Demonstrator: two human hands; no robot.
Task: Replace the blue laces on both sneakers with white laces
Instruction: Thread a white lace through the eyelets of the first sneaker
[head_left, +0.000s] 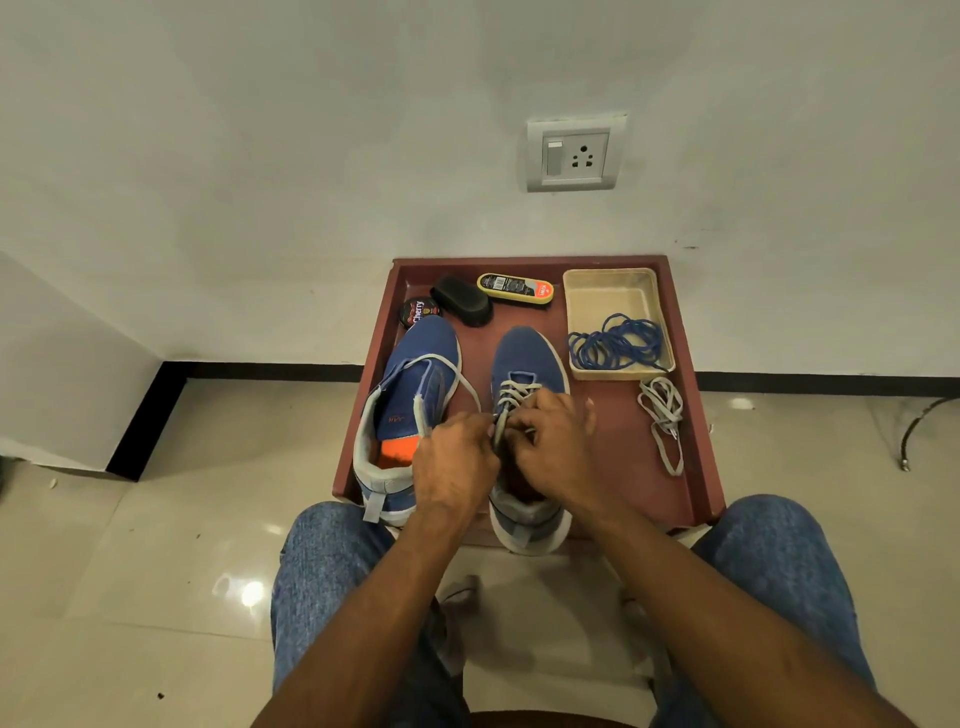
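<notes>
Two blue sneakers stand on a dark red tray. The right sneaker has a white lace crossed through its front eyelets. My left hand and my right hand meet over its tongue, and both pinch the ends of that lace. The left sneaker leans on its side with no lace and an orange insole showing. A second white lace lies loose on the tray at the right. The blue laces are coiled in a beige plastic box.
At the tray's far edge lie a round shoe polish tin, a black brush and a yellow-rimmed polish sponge. The tray stands against a white wall with a socket. My knees in jeans flank its near edge above a tiled floor.
</notes>
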